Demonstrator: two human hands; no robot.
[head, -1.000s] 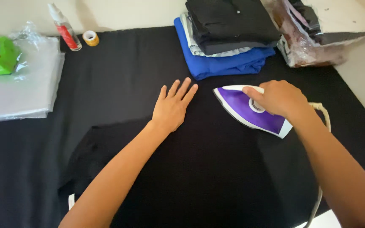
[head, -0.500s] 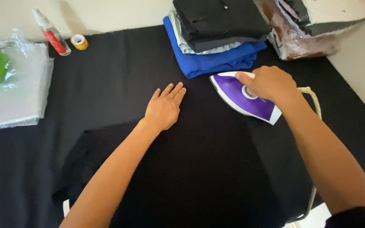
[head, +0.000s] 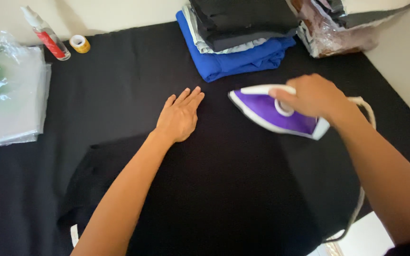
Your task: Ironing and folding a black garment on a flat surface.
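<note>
Two hands at work: right hand (head: 315, 96) closed around the purple iron (head: 275, 112), centre-right of frame; left hand (head: 180, 117) open, flat on the black garment (head: 205, 189), centre. Advisable: keep the left-hand fingers apart from the soleplate, cloth held taut.

A clear plastic package (head: 11, 97) lies far left; a crinkled clear bag (head: 338, 33) top right.

The right hand (head: 315, 97) has slid the purple iron (head: 275, 111) leftward, nearer the left hand (head: 180, 117).
</note>
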